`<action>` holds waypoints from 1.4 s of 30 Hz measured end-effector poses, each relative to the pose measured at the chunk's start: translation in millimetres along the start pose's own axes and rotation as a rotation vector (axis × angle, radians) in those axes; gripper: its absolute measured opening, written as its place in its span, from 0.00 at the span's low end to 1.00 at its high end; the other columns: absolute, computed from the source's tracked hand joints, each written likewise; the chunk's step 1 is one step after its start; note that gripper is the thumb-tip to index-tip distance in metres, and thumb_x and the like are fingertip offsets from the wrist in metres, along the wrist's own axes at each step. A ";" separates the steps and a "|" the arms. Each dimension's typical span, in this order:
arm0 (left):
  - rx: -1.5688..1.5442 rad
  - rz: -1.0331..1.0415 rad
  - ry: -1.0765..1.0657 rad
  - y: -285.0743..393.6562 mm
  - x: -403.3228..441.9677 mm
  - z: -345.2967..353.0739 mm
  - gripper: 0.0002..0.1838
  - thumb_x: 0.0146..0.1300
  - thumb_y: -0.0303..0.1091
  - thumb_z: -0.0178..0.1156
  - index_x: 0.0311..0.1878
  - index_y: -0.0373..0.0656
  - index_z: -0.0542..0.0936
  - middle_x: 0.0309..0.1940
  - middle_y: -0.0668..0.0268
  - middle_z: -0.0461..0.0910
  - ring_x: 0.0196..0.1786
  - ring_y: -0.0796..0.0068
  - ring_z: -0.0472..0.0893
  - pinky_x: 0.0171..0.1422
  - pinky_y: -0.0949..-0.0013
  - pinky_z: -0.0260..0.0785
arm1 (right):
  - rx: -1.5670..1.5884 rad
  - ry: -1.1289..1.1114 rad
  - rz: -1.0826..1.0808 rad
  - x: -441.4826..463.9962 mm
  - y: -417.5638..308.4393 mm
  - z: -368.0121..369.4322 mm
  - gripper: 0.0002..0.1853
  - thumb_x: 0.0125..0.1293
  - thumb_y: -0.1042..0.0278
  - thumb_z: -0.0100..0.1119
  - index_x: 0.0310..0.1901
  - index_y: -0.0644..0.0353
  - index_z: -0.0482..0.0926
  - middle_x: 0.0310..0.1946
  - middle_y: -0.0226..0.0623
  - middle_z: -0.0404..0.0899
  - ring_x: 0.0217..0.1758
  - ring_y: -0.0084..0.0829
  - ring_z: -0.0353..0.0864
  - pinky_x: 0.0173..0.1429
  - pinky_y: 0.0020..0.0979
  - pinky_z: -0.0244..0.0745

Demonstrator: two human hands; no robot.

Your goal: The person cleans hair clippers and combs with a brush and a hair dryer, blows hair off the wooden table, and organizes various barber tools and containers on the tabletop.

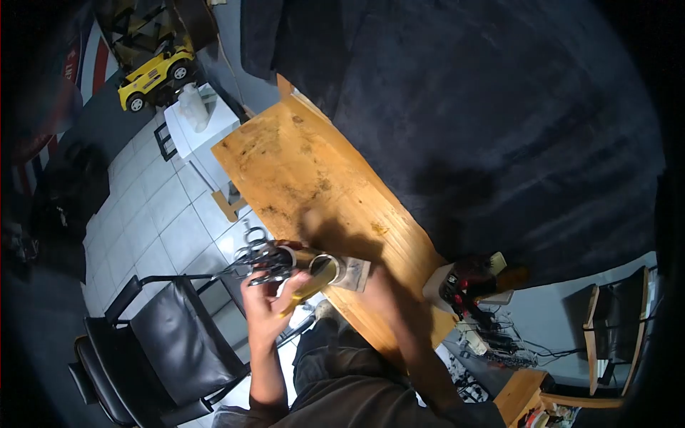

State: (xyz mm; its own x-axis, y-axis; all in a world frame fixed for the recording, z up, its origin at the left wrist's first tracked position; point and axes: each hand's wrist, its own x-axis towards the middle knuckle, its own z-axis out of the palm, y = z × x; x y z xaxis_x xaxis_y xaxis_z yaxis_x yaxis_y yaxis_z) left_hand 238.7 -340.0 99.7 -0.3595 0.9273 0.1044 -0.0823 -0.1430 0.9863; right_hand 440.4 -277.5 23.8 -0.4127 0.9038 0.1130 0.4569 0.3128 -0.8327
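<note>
My left hand (267,307) is raised over the near left edge of the wooden table (342,192), its fingers wrapped round a holder of scissors (267,260) with several metal handles sticking out to the left. Beside the thumb is a yellow strip-like part (310,289). A wooden block with round openings (352,274) adjoins the holder on the right. My right hand (378,285) is at the right end of this block, with its fingers mostly hidden or blurred.
A black armchair (178,335) stands at the left. A white stand (214,125) with a bottle lies beyond the table, near a yellow toy car (153,77). Red and black tools (467,282) and cables are at the right. Dark cloth (485,107) hangs behind.
</note>
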 end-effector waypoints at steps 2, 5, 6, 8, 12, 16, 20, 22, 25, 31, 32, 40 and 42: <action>0.210 0.004 -0.062 7.5 10.1 22.9 0.07 0.62 0.24 0.68 0.39 0.32 0.81 0.31 0.67 0.83 0.35 0.84 0.80 0.39 0.75 0.74 | -0.285 -0.264 0.039 -5.4 -42.4 23.9 0.14 0.66 0.67 0.55 0.51 0.62 0.79 0.39 0.54 0.83 0.43 0.54 0.83 0.46 0.51 0.76; 0.158 0.038 -0.170 10.0 22.5 65.6 0.07 0.63 0.27 0.68 0.38 0.32 0.81 0.27 0.68 0.82 0.30 0.85 0.77 0.33 0.74 0.70 | 0.032 -0.232 -0.033 -50.8 -2.8 103.2 0.10 0.64 0.74 0.53 0.45 0.64 0.79 0.41 0.54 0.82 0.47 0.54 0.81 0.47 0.51 0.75; 0.185 0.057 -0.220 2.8 26.6 76.0 0.07 0.63 0.27 0.68 0.38 0.32 0.80 0.26 0.67 0.82 0.29 0.85 0.75 0.32 0.73 0.68 | 0.057 -0.322 -0.022 -54.4 -17.5 90.7 0.11 0.66 0.71 0.52 0.46 0.63 0.80 0.42 0.55 0.82 0.48 0.54 0.82 0.47 0.49 0.75; 0.408 0.048 -0.287 0.2 32.1 98.8 0.09 0.62 0.27 0.67 0.38 0.31 0.78 0.22 0.60 0.78 0.24 0.78 0.72 0.29 0.70 0.64 | 0.061 -0.346 0.132 -62.7 -14.4 97.7 0.18 0.70 0.65 0.49 0.60 0.57 0.73 0.45 0.56 0.81 0.48 0.55 0.81 0.49 0.48 0.75; 0.309 0.256 -0.307 -56.1 33.4 145.1 0.09 0.63 0.29 0.68 0.36 0.33 0.78 0.18 0.71 0.68 0.22 0.82 0.64 0.25 0.71 0.55 | 0.056 -0.380 0.229 -62.6 -40.7 64.2 0.30 0.74 0.58 0.45 0.76 0.47 0.56 0.51 0.59 0.78 0.50 0.55 0.80 0.53 0.48 0.73; 0.207 0.363 -0.306 -95.9 32.1 176.1 0.11 0.63 0.29 0.68 0.36 0.32 0.76 0.18 0.65 0.72 0.22 0.78 0.66 0.26 0.67 0.61 | 0.114 -0.252 0.171 -78.1 -8.0 73.1 0.31 0.76 0.58 0.42 0.78 0.46 0.50 0.59 0.62 0.71 0.60 0.55 0.74 0.61 0.47 0.68; 0.391 0.280 -0.372 -96.4 25.8 187.4 0.11 0.63 0.26 0.67 0.40 0.31 0.75 0.19 0.61 0.73 0.23 0.76 0.70 0.27 0.66 0.63 | 0.219 -0.268 0.251 -82.6 -12.1 55.4 0.33 0.73 0.65 0.47 0.77 0.54 0.51 0.63 0.59 0.70 0.64 0.53 0.72 0.65 0.43 0.67; 0.363 0.234 -0.419 -104.3 27.5 191.7 0.11 0.62 0.24 0.65 0.43 0.30 0.74 0.27 0.55 0.77 0.30 0.65 0.76 0.35 0.64 0.68 | 0.235 -0.265 0.274 -86.1 -11.7 52.2 0.34 0.72 0.69 0.49 0.77 0.57 0.50 0.65 0.59 0.69 0.67 0.52 0.71 0.67 0.42 0.67; 0.259 0.136 -0.465 -112.0 31.6 201.2 0.14 0.61 0.23 0.64 0.48 0.30 0.74 0.39 0.44 0.79 0.43 0.44 0.80 0.50 0.57 0.72 | 0.226 -0.106 0.196 -94.3 -7.9 49.3 0.35 0.69 0.73 0.50 0.77 0.56 0.52 0.67 0.59 0.67 0.69 0.52 0.69 0.67 0.42 0.68; 0.378 0.365 -0.415 -122.6 31.3 209.4 0.20 0.64 0.25 0.65 0.57 0.34 0.71 0.47 0.48 0.77 0.49 0.56 0.82 0.53 0.61 0.73 | 0.211 0.041 0.168 -110.8 1.8 29.9 0.28 0.68 0.71 0.53 0.70 0.61 0.65 0.61 0.59 0.74 0.64 0.56 0.73 0.64 0.45 0.72; 0.379 0.362 -0.412 -120.5 29.6 208.7 0.23 0.62 0.24 0.65 0.59 0.33 0.69 0.51 0.46 0.75 0.52 0.51 0.79 0.57 0.59 0.71 | 0.184 -0.012 0.235 -112.6 6.4 25.1 0.27 0.68 0.69 0.54 0.69 0.61 0.66 0.60 0.58 0.76 0.64 0.56 0.74 0.64 0.44 0.72; 0.521 0.366 -0.278 -53.6 -14.0 172.4 0.35 0.62 0.25 0.61 0.71 0.32 0.61 0.64 0.38 0.64 0.65 0.36 0.68 0.70 0.54 0.64 | -0.476 0.308 0.204 -83.7 39.4 -21.6 0.28 0.68 0.66 0.54 0.69 0.62 0.64 0.40 0.66 0.81 0.43 0.64 0.81 0.48 0.56 0.73; 0.532 0.355 -0.264 -45.1 -20.7 154.6 0.33 0.62 0.26 0.61 0.70 0.31 0.62 0.65 0.38 0.64 0.66 0.35 0.68 0.70 0.53 0.65 | -0.303 0.145 0.538 -60.0 9.3 -37.3 0.32 0.70 0.65 0.53 0.73 0.60 0.59 0.42 0.66 0.80 0.42 0.64 0.81 0.48 0.56 0.73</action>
State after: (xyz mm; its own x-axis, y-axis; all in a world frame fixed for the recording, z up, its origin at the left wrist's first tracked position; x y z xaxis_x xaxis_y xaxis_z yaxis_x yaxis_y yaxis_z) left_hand 393.6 -299.2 72.8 -0.0365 0.9187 0.3933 0.4900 -0.3266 0.8083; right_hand 498.8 -317.9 29.5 0.0381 0.9814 -0.1883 0.7820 -0.1466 -0.6057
